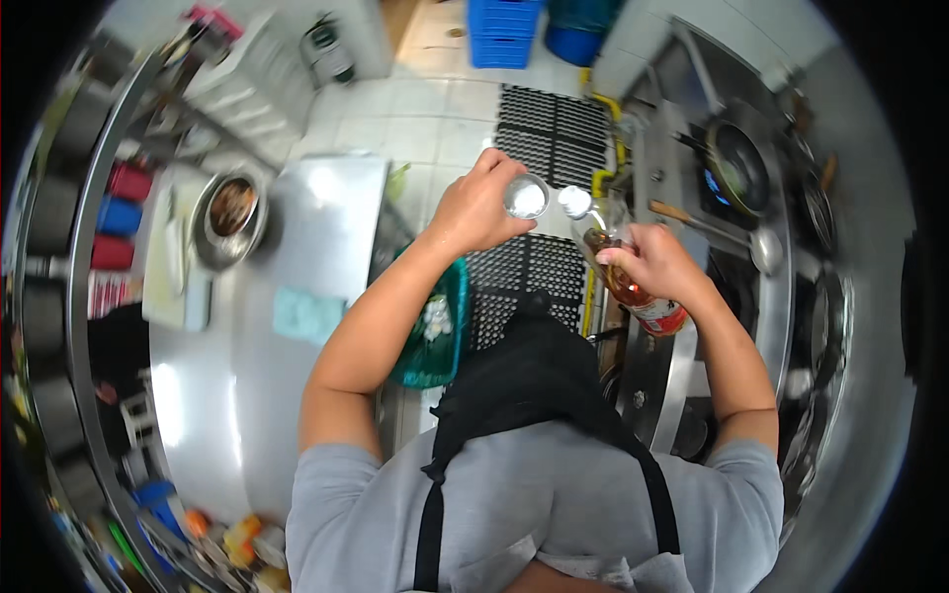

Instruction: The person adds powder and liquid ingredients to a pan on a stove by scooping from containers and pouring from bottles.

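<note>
My left hand [482, 200] grips a small round metal cup [526, 196]; a white patch shows inside, and I cannot tell whether it is contents or glare. Just to its right, my right hand [649, 259] holds a clear plastic bottle [604, 263] with reddish-brown liquid and a red label. The bottle leans with its white top [574, 200] towards the cup, a small gap between them. No stream of liquid can be seen. Further right, a black frying pan [738, 167] sits on the stove over a blue flame, with something pale green in it.
A ladle [764, 248] with a wooden handle lies along the stove. At left, a steel table [326, 193] bears metal bowls [200, 230], a knife [176, 244] on a cutting board [159, 289] and a turquoise cloth [305, 313]. A green bin [460, 319] stands beside me above black floor mats [552, 133].
</note>
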